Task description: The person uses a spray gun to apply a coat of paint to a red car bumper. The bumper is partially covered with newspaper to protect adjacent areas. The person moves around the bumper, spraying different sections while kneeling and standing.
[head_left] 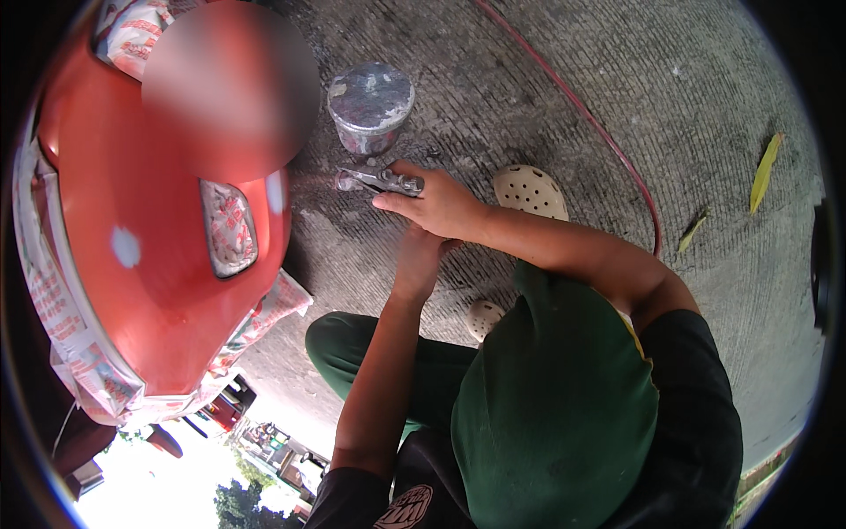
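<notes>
In my right hand (441, 204) is a metal spray gun (383, 182), its nozzle end pointing left toward a red car bumper (167, 326). The fingers are wrapped round its grip. Just below, my left hand (423, 249) is curled against the underside of the right; what its fingers hold is hidden. A faint reddish haze shows between the nozzle and the bumper. The bumper has pale patches and an opening (231, 231) filled with printed masking sheet. More printed sheeting (97, 353) lines its outer edge. A blurred disc covers its upper part.
A paint-stained tub with a grey lid (370, 93) stands on the grooved concrete beyond the gun. A red hose (586, 110) curves across the ground at right. Cream perforated clogs (530, 192), green fabric (555, 414) and fallen leaves (765, 174) are in view.
</notes>
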Available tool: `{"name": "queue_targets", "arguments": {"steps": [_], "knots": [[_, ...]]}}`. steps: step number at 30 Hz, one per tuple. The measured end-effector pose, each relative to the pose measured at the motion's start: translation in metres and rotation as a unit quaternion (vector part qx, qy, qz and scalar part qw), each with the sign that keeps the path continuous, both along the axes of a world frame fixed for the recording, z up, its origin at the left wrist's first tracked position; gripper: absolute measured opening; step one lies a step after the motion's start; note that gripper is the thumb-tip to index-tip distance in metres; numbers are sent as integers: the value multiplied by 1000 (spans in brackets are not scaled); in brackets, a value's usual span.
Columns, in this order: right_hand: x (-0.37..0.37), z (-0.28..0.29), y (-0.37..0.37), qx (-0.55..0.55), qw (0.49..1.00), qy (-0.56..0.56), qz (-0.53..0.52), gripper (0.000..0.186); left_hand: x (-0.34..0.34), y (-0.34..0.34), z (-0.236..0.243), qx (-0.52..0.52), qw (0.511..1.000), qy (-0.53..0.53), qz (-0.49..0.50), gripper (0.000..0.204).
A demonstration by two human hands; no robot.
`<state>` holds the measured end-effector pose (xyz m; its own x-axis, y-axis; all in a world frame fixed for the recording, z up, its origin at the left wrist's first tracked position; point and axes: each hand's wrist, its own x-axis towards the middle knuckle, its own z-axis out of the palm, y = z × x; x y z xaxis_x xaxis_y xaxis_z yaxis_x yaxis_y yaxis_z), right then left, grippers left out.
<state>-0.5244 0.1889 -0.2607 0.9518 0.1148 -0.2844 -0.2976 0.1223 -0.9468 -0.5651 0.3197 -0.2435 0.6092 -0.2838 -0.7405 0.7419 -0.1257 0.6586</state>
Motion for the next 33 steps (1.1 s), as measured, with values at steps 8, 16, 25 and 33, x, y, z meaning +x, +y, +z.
{"name": "queue_targets", "arguments": {"steps": [8, 16, 25, 33], "knots": [[3, 26, -13, -15, 999, 13, -40, 54, 8, 3, -2, -9, 1000, -7, -26, 35], [1, 23, 3, -76, 997, -14, 25, 56, 4, 5, 22, -13, 1000, 3, 1, 39], [-2, 24, 16, -19, 997, -56, 49, 47, -12, 14, 23, -8, 1000, -2, 20, 39], [0, 18, 16, -38, 997, -45, 49, 45, -8, 14, 15, -49, 998, -1, 38, 32]]}}
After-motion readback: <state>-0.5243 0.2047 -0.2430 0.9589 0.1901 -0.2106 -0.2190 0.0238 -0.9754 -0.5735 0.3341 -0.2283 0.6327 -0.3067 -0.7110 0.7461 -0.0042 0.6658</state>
